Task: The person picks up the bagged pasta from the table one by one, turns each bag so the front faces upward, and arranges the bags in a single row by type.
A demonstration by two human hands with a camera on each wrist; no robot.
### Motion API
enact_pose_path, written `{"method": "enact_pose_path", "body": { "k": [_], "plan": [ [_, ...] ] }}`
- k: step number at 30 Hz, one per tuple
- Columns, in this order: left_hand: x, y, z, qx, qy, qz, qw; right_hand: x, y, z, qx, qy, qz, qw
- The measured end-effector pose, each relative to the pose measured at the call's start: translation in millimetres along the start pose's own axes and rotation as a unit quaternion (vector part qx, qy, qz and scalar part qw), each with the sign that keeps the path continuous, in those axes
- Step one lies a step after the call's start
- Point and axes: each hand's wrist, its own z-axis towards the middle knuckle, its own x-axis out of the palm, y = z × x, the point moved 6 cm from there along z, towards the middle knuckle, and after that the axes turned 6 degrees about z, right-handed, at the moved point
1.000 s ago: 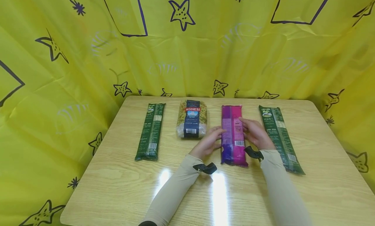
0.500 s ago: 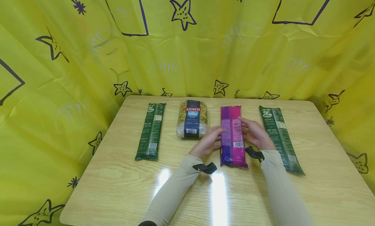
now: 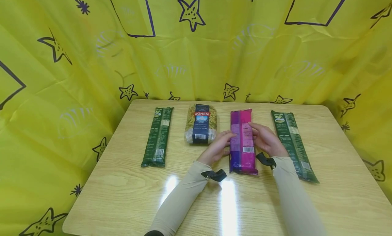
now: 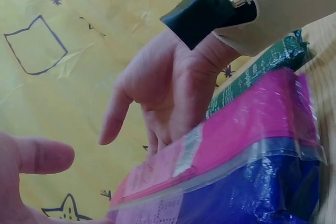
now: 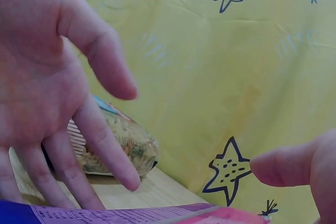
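Observation:
A long pink-and-purple plastic packet with a barcode lies on the table, right of centre, between both hands. My left hand touches its left edge with extended fingers; the right wrist view shows the left thumb lifted clear of the wrapper. Along the opposite edge rests my right hand, its fingers loosely straight and partly hidden behind the packet in the left wrist view. A clear bag of pasta with a dark blue AGNESI label lies just beyond the left hand. Beside the right hand is a green packet, overlapped by that wrist.
Another long green packet lies at the left of the wooden table. Yellow curtain printed with starfish hangs behind the table's far edge and along its sides. Bright light reflections streak the front of the tabletop.
The pink-and-purple packet has shifted slightly left between the hands. Both hands stay nearly in place at its sides, and the other packages lie still.

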Motion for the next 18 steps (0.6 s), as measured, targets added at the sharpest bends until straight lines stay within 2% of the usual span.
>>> {"method": "enact_pose_path", "body": {
  "k": [9, 14, 18],
  "plan": [
    [1.4, 1.1, 1.4, 0.012, -0.015, -0.010, 0.9998, -6.1, -3.6, 0.4, 0.040, -0.010, 0.052, 0.9978],
    [1.6, 3.9, 4.1, 0.019, -0.028, -0.008, 0.9994, -7.2, -2.1, -2.4, 0.036, -0.003, 0.076, 0.9965],
    [2.7, 4.5, 4.5, 0.025, -0.025, -0.001, 0.9994, -6.5, -0.1, -4.0, 0.034, 0.002, 0.076, 0.9965]
  ]
}}
